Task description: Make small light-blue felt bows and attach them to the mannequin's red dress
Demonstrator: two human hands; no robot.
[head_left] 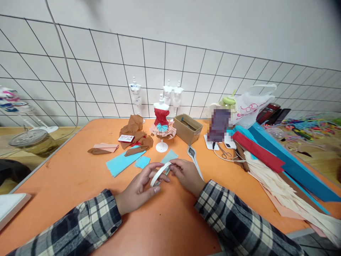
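Note:
Both my hands meet over the orange table [80,185], each in a plaid sleeve. My left hand [138,188] grips a white ring of tape [160,173] between thumb and fingers. My right hand [186,174] pinches the ring's far edge, with a small pale blue paper piece under its fingers. Just beyond lie blue crepe paper pieces [125,161]. A little mannequin in a red and pink paper dress [162,124] stands behind them on a white base.
Brown and pink paper scraps [133,133] lie at the left of the mannequin, a cardboard box [188,128] at its right. White bare mannequins [170,93] stand by the wire grid. Rolls of red, blue and cream crepe paper [266,156] fill the right. Scissors [225,152] lie near a phone.

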